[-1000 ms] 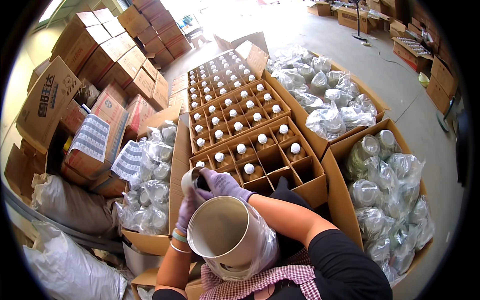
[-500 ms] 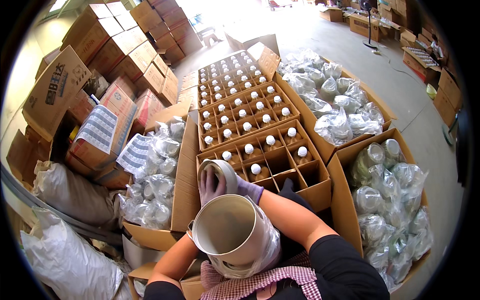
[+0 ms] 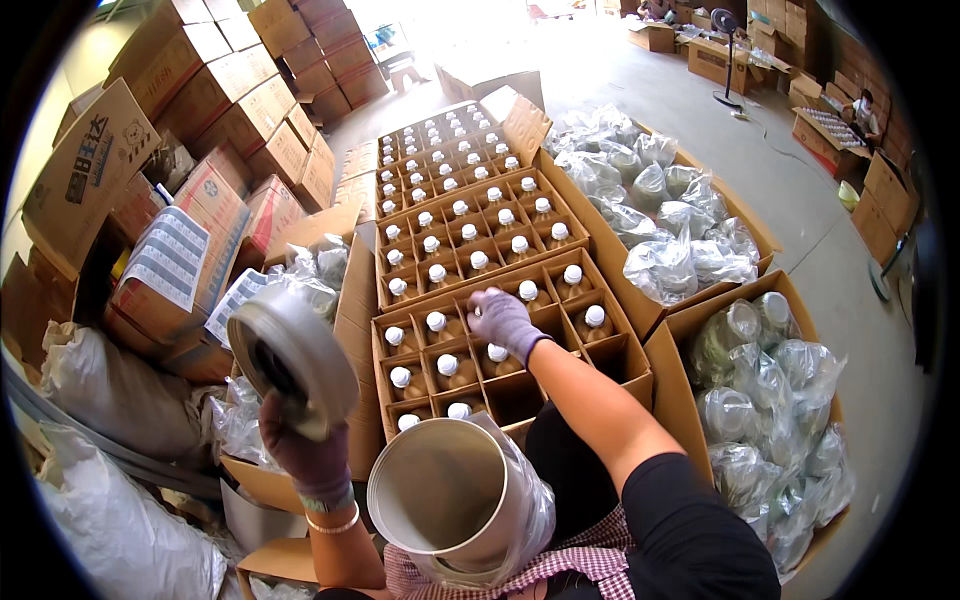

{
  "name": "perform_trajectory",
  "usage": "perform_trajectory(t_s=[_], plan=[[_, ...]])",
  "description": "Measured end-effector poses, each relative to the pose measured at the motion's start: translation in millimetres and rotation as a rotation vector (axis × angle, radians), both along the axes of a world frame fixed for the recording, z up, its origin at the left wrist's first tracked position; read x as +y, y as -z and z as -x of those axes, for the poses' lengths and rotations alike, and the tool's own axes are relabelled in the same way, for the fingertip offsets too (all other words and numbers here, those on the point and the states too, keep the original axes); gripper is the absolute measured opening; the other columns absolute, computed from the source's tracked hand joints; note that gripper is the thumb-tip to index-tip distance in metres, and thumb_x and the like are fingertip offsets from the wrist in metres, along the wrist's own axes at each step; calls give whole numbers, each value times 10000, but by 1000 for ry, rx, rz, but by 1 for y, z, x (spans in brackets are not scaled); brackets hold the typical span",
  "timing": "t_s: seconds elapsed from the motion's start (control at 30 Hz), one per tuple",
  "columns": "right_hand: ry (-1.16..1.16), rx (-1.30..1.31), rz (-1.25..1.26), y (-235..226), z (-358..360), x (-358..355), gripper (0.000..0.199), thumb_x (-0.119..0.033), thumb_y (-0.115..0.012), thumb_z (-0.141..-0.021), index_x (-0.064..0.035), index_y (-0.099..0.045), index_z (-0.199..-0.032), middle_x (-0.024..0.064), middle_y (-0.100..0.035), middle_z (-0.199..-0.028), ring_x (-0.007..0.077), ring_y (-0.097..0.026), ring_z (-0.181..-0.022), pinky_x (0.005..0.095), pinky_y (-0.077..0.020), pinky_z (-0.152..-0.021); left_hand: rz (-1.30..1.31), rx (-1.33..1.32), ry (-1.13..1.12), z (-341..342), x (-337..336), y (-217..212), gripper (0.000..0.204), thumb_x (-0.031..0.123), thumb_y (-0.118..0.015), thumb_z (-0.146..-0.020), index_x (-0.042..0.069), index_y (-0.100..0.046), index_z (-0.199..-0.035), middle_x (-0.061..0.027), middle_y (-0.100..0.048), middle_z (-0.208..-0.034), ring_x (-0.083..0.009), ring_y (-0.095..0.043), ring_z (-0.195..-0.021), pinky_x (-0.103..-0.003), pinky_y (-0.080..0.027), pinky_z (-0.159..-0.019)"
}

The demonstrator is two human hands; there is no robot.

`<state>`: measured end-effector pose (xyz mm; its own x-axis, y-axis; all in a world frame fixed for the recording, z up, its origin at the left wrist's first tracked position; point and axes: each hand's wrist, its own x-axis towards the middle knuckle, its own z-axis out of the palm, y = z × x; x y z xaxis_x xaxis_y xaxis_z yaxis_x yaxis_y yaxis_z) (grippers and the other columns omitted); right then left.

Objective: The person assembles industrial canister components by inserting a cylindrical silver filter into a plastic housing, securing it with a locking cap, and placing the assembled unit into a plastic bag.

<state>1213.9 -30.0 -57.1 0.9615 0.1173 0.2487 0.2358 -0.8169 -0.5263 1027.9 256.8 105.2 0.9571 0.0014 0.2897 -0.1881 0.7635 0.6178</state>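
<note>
Canister (image 3: 455, 500) open in lap, lid off to the left

Canister w/ plastic liner sits below both hands, mouth up. Lid (image 3: 290, 355), close over the canister a sec ago w/ both hands together, now swings out left, left hand (image 3: 305, 450) clamped on its rim. Right hand (image 3: 503, 322) now reaches fwd, fingers curled over a white-capped bottle (image 3: 497, 352) in the divided carton (image 3: 630, 365); grip unclear.
</note>
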Motion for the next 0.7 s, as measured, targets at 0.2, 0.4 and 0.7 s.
perform_trajectory(t_s=[0.2,0.4,0.7], plan=[[-432,341,638,92,2,4,394,-211,-686,-883,-162,-676,-1274,219,-634,-1314,385,-717,-1096,482,-591,-907,43,62,325,22,-73,-19,275,308,-547,-1074,45,-471,-1091,-74,-527,-741,-245,-567,-652,-526,-602,-822],[-437,281,616,-37,6,15,441,-418,-678,-861,-110,-745,-1169,161,-725,-1185,306,-711,-1140,416,-583,-947,23,21,348,18,-56,-8,336,427,-524,-1067,111,-476,-1170,-46,-423,-824,-239,-484,-755,-484,-470,-896],[-182,-726,-481,-262,167,-21,298,-131,-801,-749,-39,-626,-972,141,-627,-943,296,-671,-835,400,-553,-722,188,-295,128,1,-30,33,608,362,-492,-1088,123,-304,-1615,-201,-372,-1623,-416,-408,-1476,-679,-363,-1181]])
